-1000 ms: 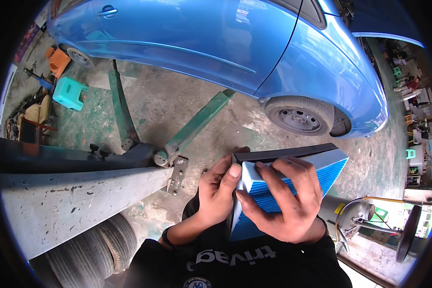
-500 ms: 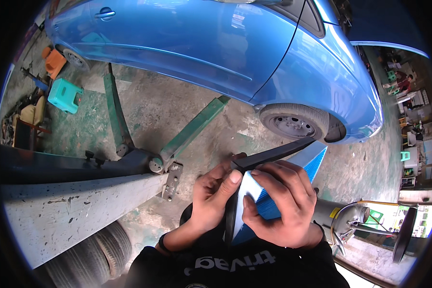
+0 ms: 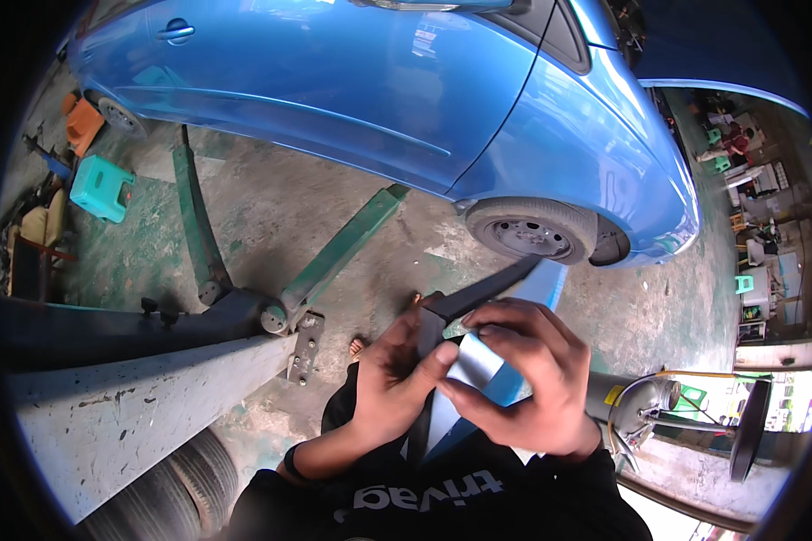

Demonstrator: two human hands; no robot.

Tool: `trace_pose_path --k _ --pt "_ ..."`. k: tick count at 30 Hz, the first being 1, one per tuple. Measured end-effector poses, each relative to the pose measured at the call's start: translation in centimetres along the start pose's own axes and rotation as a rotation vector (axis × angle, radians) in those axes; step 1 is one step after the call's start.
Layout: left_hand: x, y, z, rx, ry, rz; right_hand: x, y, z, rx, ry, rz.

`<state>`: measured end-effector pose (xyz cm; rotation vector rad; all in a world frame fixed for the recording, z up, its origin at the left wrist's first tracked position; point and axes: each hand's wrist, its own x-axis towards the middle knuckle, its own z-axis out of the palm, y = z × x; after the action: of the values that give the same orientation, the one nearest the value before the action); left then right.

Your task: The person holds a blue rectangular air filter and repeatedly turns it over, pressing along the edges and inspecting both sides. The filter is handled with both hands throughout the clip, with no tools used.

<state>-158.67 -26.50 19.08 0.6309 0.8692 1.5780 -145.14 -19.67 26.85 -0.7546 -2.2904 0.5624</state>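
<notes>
A blue pleated filter (image 3: 543, 285) with a pale edge is held in front of my body, next to a black rectangular frame (image 3: 478, 293). My left hand (image 3: 390, 386) is closed on the frame's corner, its thumb reaching towards the filter's near corner. My right hand (image 3: 537, 383) pinches that corner between thumb and fingers, and the pale edge there looks bent. A small gap shows between this corner and the frame. The filter's far end lies alongside the frame; its lower part is partly hidden by my hands.
A blue car (image 3: 334, 90) stands ahead, its front wheel (image 3: 532, 230) beyond the filter. Green lift arms (image 3: 343, 243) reach from a post (image 3: 144, 397) at left. Tyres (image 3: 167, 487) lie below it. A turquoise stool (image 3: 101, 189) is far left, a grey tank (image 3: 636, 406) at right.
The filter's near corner has come away from the frame and turned, so a gap shows. My right fingers have moved closer around that corner. The whole view has shifted slightly.
</notes>
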Motion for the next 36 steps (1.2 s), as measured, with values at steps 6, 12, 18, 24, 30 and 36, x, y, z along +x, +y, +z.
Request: trace_pose_path --k 6,12,18,24,30,36 --pt "2.5 -2.0 -2.2 0.010 0.043 -0.161 2.2 7.1 -3.9 0.491 -0.594 -0.075" --pt "4.2 -3.9 -7.3 0.061 0.095 -0.113 1.0 9.0 -12.3 0.164 -0.377 0.065" --pt "3.9 -6.4 -10.5 -0.430 0.137 -0.015 -4.9 11.2 -12.2 0.589 0.745 0.773" --pt "5.1 -5.1 -10.8 -0.401 0.247 0.027 -12.9 11.9 -1.1 0.949 0.552 0.980" --pt "5.5 -2.9 -11.1 -0.326 0.292 -0.047 -14.9 11.0 2.2 0.762 0.342 1.009" --pt "5.1 -3.9 -11.3 -0.283 0.270 -0.122 -14.8 12.4 2.2 0.681 0.190 0.828"
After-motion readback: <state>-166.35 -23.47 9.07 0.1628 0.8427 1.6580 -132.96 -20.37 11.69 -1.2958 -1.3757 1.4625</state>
